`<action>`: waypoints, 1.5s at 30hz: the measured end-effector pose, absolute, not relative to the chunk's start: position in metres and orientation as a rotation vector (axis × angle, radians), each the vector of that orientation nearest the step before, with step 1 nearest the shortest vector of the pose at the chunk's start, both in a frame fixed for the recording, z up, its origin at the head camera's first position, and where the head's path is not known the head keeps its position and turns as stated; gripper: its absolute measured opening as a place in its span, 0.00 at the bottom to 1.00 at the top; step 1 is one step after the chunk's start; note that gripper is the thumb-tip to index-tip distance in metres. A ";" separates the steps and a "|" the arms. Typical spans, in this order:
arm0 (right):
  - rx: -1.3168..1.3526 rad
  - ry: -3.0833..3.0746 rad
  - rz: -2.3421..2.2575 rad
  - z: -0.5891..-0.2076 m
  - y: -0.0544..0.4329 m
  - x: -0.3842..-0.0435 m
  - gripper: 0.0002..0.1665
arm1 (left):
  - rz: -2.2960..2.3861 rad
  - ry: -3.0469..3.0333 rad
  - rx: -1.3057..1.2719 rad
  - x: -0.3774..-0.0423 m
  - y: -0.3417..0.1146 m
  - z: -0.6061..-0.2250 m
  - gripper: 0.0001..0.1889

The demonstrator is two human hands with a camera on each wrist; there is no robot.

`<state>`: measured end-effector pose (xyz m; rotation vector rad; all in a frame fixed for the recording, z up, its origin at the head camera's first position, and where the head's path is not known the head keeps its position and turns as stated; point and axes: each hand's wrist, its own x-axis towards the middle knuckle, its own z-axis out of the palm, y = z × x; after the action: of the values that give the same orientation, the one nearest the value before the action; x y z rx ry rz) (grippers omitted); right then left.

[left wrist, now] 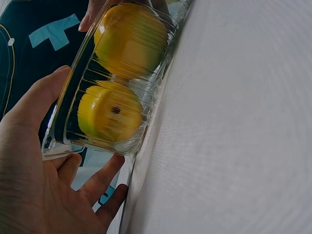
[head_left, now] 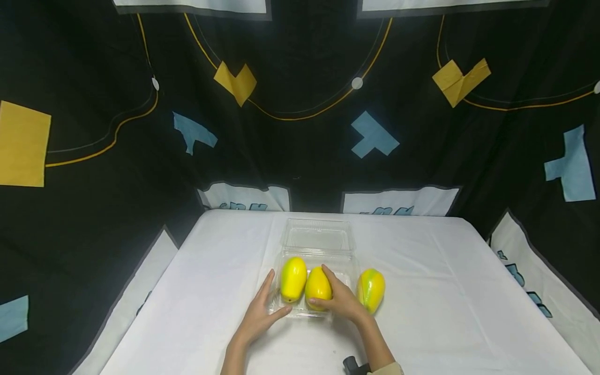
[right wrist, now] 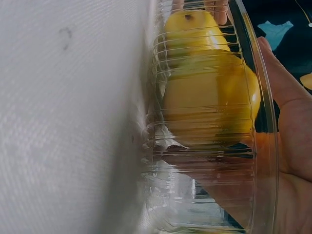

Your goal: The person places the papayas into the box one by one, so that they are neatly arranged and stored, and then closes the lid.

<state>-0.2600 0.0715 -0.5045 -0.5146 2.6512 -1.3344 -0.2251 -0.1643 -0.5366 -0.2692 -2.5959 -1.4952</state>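
Both hands are at the clear plastic box [head_left: 340, 260]. Right hand [head_left: 344, 301] grips the middle yellow fruit [head_left: 317, 287] between thumb and fingers; this fruit sits inside the box, its long axis running away from the person, with the narrower end pointing away. Left hand [head_left: 259, 316] has its fingers loosely extended around the box's left side. Between the hands, the left fruit [head_left: 293, 278] lies almost parallel, its dark spot facing the person. The third fruit [head_left: 371, 289], outside the box, rests just right of the right hand, also lengthwise.
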 end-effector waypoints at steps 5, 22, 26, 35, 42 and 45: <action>-0.525 2.643 -1.346 -0.503 0.072 -0.259 0.57 | -1.506 -2.589 -0.275 -0.225 -0.165 -0.535 0.52; -0.603 2.662 -1.280 -0.502 0.072 -0.255 0.55 | -1.485 -2.603 -0.267 -0.224 -0.165 -0.536 0.52; -0.615 2.667 -1.277 -0.500 0.072 -0.254 0.55 | -1.493 -2.599 -0.267 -0.225 -0.165 -0.535 0.51; -0.592 2.668 -1.289 -0.500 0.072 -0.256 0.56 | -1.525 -2.582 -0.285 -0.226 -0.165 -0.533 0.52; -0.569 2.678 -1.296 -0.502 0.071 -0.257 0.55 | -1.517 -2.586 -0.295 -0.225 -0.166 -0.533 0.51; -0.563 2.692 -1.305 -0.502 0.071 -0.256 0.55 | -1.523 -2.592 -0.293 -0.225 -0.166 -0.533 0.51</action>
<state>-0.2561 0.0714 -0.5023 -0.5626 2.6918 -1.3052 -0.2246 -0.1662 -0.5335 -0.2925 -2.5923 -1.5232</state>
